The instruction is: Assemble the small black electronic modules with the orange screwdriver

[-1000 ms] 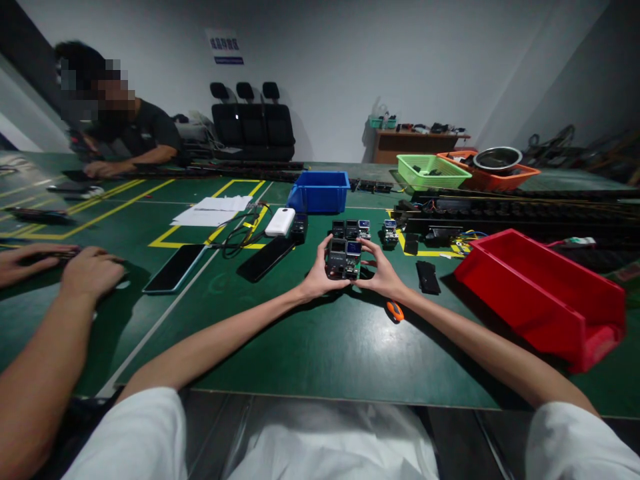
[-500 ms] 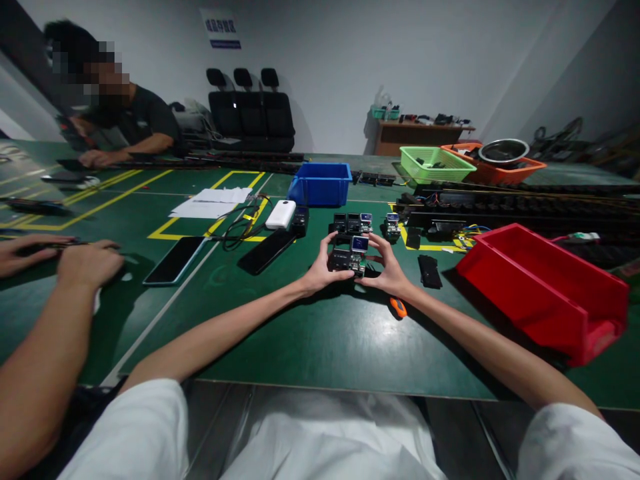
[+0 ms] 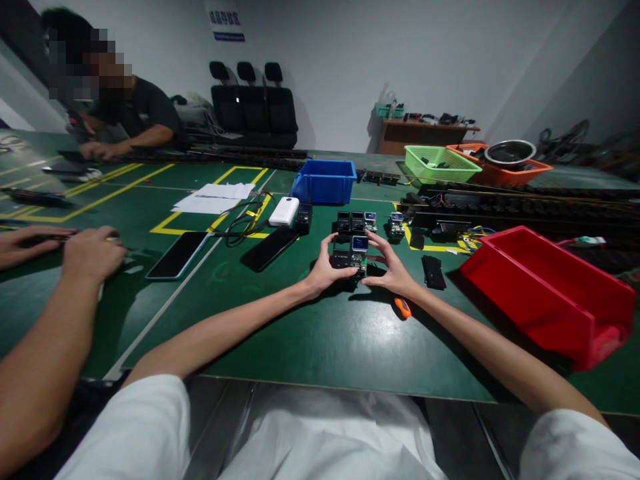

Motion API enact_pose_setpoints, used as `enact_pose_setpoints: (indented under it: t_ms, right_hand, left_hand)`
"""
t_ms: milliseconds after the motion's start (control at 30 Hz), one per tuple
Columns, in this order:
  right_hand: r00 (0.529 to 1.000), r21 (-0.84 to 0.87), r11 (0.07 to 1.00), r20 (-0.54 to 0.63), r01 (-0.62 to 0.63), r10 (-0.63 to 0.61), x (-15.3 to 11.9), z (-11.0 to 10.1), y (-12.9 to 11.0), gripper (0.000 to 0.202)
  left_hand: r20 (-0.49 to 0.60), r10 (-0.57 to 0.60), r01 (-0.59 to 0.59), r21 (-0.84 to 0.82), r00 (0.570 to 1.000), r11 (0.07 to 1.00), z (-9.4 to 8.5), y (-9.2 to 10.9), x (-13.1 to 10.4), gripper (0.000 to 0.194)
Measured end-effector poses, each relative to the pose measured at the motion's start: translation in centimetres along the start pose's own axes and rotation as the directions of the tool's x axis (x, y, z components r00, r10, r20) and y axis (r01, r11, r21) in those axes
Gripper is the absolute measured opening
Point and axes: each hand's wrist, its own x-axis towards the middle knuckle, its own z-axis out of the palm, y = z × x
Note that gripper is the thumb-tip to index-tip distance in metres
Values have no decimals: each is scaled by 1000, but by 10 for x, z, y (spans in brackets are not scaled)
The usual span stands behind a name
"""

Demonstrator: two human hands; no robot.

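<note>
Between my hands is a small black electronic module (image 3: 359, 245) with a little screen and a circuit board showing on its right part. My left hand (image 3: 324, 268) grips its left side, thumb along the front and fingers behind. On the right, my right hand (image 3: 390, 268) is curved around the module's edge, fingertips at the screen's top corner and thumb near the bottom. Similar black modules (image 3: 351, 223) stand in a row just behind, and another one (image 3: 396, 225) is to their right. An orange tool (image 3: 402, 307) lies below my right wrist.
A red bin (image 3: 530, 293) sits at the right, a blue bin (image 3: 327, 183) behind the modules. Two phones (image 3: 179, 255), (image 3: 270, 249) and a white power bank (image 3: 284, 211) lie left. Another person's hands (image 3: 95, 253) are at far left; a person (image 3: 145, 113) sits beyond.
The view has shifted slightly. My right hand's thumb and fingers stand a little differently at the module's right edge; the module stays between my hands.
</note>
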Motion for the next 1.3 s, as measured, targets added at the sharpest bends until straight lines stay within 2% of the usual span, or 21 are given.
enact_pose_setpoints:
  t_ms: [100, 200, 300, 333, 400, 467, 567, 633, 767, 833, 900, 967, 1000, 1033, 1067, 1133, 1167, 1233, 1300]
  right_hand:
    - [1000, -146, 989, 22, -8, 11, 1, -11, 5, 95]
    - [980, -346, 933, 133, -96, 151, 2, -29, 6, 80]
    - [886, -516, 836, 276, -190, 372, 6, -45, 5, 59]
    - [856, -542, 817, 309, -199, 414, 7, -48, 5, 53]
    - [827, -587, 787, 334, -192, 451, 12, -53, 8, 45]
    - [826, -655, 736, 312, -171, 470, 15, -58, 13, 45]
    - [848, -765, 621, 206, -172, 489, 18, -70, 25, 47]
    - [854, -797, 577, 167, -177, 493, 18, -80, 31, 47]
    - [839, -786, 584, 167, -203, 517, 18, -98, 34, 40]
    - [863, -781, 594, 151, -194, 482, 20, -99, 30, 37]
    - [926, -741, 649, 103, -171, 362, 22, -90, 23, 32]
    - [979, -582, 796, -2, -167, 204, 22, -68, 14, 29]
    - [981, -444, 876, -69, -191, 179, 21, -54, 10, 30]
    - [972, -275, 934, -124, -227, 200, 20, -38, 7, 33]
    - [958, -97, 958, -127, -269, 256, 17, -22, 4, 37]
    - [927, 196, 916, -74, -349, 369, 12, 8, 2, 39]
    - [916, 283, 885, -50, -369, 398, 9, 19, 2, 38]
    - [907, 387, 850, -77, -356, 415, 5, 32, 3, 36]
    - [894, 444, 826, -108, -347, 434, 2, 36, 5, 33]
  left_hand:
    - [-38, -9, 6, -60, 999, 998, -1, -4, 3, 105]
    - [-66, -18, 12, -90, 998, 996, -3, -8, 5, 104]
    - [-56, -13, 8, -83, 998, 996, -3, -9, 5, 103]
    - [-50, -9, 4, -81, 999, 997, -3, -9, 5, 103]
    - [-43, 0, -3, -82, 999, 997, -3, -8, 5, 102]
    - [-41, 7, -11, -83, 999, 996, -3, -8, 5, 101]
    - [-35, 3, -6, -81, 999, 997, -2, -7, 5, 102]
    - [-30, -1, -1, -81, 1000, 997, -2, -6, 5, 105]
    - [-24, -7, 5, -76, 1000, 997, -1, -5, 4, 108]
    - [-13, -13, 12, -74, 1000, 997, -1, -4, 4, 108]
    - [3, -16, 16, -66, 1000, 998, 0, -3, 3, 109]
    - [9, -13, 14, -48, 1000, 999, 0, -3, 3, 110]
    - [6, -9, 10, -37, 1000, 999, 0, -2, 2, 110]
    - [-2, -4, 4, -25, 1000, 1000, 0, -2, 2, 110]
    - [-11, 2, -2, -11, 1000, 1000, 1, -1, 2, 109]
    - [-26, 16, -15, 14, 1000, 1000, 1, 0, 1, 108]
    - [-28, 22, -21, 22, 999, 1000, 2, 0, 0, 108]
    - [-19, 30, -29, 31, 999, 999, 2, 1, -1, 109]
    - [-5, 38, -38, 37, 999, 999, 3, 2, -2, 109]
